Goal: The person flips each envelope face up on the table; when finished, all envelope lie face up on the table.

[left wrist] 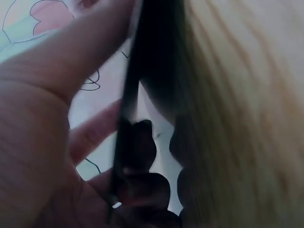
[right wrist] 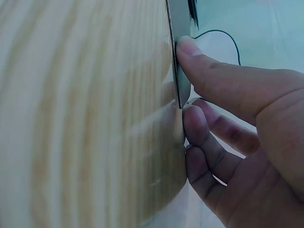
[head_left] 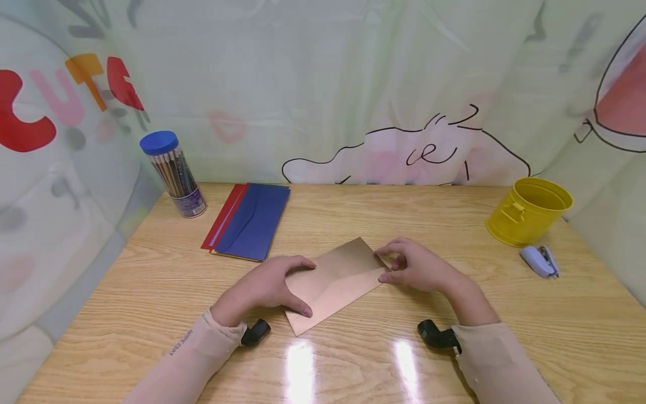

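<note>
A gold-tan envelope (head_left: pixel 337 279) lies at a slant on the middle of the table, its back with the fold lines upward. My left hand (head_left: pixel 272 283) grips its left end, the thumb over the top near the lower corner. In the left wrist view several fingertips (left wrist: pixel 142 142) show beneath the envelope, which is raised a little there. At the opposite short end, my right hand (head_left: pixel 421 266) holds the edge between thumb and index finger. The right wrist view has the thumb (right wrist: pixel 190 46) on the envelope's surface, other fingertips down by the tabletop.
A stack of blue, red and purple envelopes (head_left: pixel 257 219) lies at the back left. Beside it stands a blue-lidded tub of pencils (head_left: pixel 174 174). A yellow bucket (head_left: pixel 525 216) stands at the right, with a pale purple stapler (head_left: pixel 539 261) in front of it.
</note>
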A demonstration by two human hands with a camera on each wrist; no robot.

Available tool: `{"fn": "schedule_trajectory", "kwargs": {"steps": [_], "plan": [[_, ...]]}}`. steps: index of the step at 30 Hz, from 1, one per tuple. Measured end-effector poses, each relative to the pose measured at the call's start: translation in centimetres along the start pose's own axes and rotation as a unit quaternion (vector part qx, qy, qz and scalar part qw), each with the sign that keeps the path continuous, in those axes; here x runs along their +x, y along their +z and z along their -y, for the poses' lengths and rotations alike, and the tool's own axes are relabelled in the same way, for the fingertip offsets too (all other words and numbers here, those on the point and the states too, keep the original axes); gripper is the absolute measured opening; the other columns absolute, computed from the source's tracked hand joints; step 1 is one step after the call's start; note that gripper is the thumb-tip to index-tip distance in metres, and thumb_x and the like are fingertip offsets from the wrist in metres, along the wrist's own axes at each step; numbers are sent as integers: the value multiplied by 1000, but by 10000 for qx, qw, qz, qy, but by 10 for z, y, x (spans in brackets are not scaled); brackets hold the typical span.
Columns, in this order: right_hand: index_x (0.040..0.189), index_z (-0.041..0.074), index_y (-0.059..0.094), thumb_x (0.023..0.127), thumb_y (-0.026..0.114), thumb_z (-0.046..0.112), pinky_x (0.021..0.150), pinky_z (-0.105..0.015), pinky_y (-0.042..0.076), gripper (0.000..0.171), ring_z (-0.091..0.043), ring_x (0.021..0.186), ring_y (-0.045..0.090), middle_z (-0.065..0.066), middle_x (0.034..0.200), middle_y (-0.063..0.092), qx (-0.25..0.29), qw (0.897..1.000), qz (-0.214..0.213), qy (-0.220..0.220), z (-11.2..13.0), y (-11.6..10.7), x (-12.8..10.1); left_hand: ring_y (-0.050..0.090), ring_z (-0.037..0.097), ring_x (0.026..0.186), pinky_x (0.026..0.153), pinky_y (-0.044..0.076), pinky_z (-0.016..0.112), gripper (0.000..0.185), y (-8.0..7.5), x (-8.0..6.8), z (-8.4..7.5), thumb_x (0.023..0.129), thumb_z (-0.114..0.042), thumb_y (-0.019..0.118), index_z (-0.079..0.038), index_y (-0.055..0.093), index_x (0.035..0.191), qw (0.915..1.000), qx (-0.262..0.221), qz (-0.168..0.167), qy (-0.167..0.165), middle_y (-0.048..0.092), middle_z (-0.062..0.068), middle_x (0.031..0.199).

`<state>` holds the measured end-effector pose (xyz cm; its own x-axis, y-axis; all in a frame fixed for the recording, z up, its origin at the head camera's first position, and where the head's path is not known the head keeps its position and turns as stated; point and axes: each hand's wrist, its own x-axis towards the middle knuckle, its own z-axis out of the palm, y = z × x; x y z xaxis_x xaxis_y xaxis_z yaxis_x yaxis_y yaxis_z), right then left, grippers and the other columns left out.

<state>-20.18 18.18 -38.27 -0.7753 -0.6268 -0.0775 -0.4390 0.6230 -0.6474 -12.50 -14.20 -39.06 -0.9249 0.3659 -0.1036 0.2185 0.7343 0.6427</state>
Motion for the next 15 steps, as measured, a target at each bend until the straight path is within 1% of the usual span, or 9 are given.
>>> {"fn": "schedule_trajectory", "kwargs": {"steps": [2, 3, 6, 9, 11, 13, 15], "plan": [[132, -3, 62, 89, 79, 19, 77, -37, 47, 52, -18, 86, 55, -9, 114, 56, 10, 10000, -7, 5, 0, 0, 0, 55, 19, 120, 101, 42, 40, 86, 0, -1, 1, 60, -42, 98, -20, 62, 135, 9999, -128, 33, -31, 58, 0, 139], [132, -3, 62, 89, 79, 19, 77, -37, 47, 51, -18, 86, 55, -9, 114, 56, 6, 10000, -15, 10, -1, 0, 0, 56, 18, 117, 100, 42, 39, 85, -1, -1, 1, 60, -40, 98, -22, 62, 135, 9996, -278, 53, -70, 58, -2, 139], [133, -2, 62, 90, 79, 18, 78, -38, 47, 51, -18, 85, 55, -11, 116, 57, 10, 10000, -54, 12, -1, 0, 0, 58, 18, 109, 95, 45, 39, 79, -3, -3, 3, 63, -30, 98, -27, 63, 134, 9949, -971, 166, -214, 58, -2, 136], [138, -4, 56, 90, 78, 15, 79, -38, 48, 56, -17, 84, 57, -16, 121, 57, 19, 10000, -91, -10, -1, 1, 0, 59, 20, 101, 89, 47, 39, 75, -8, -4, 5, 68, -20, 96, -30, 62, 134, 9906, -1321, 150, -322, 57, -1, 134], [143, -6, 48, 90, 78, 13, 78, -38, 49, 63, -16, 84, 58, -18, 124, 57, 51, 9999, -118, 17, 0, 0, 1, 58, 21, 101, 88, 47, 40, 75, -11, -3, 6, 71, -19, 94, -31, 61, 137, 9923, -1193, -38, -329, 56, 0, 136], [146, -7, 42, 90, 78, 12, 77, -38, 49, 69, -16, 83, 58, -20, 125, 56, 59, 9999, -141, 47, 0, 0, 1, 58, 23, 106, 90, 47, 42, 76, -16, -2, 7, 73, -21, 93, -31, 58, 140, 9953, -815, -416, -332, 56, 3, 139], [147, -6, 41, 89, 78, 12, 77, -38, 49, 71, -15, 82, 58, -20, 125, 56, 51, 9998, -158, 123, 0, 0, 1, 55, 27, 118, 96, 45, 46, 78, -20, -1, 9, 76, -21, 91, -29, 54, 144, 9939, -604, -830, -392, 54, 5, 142]]}}
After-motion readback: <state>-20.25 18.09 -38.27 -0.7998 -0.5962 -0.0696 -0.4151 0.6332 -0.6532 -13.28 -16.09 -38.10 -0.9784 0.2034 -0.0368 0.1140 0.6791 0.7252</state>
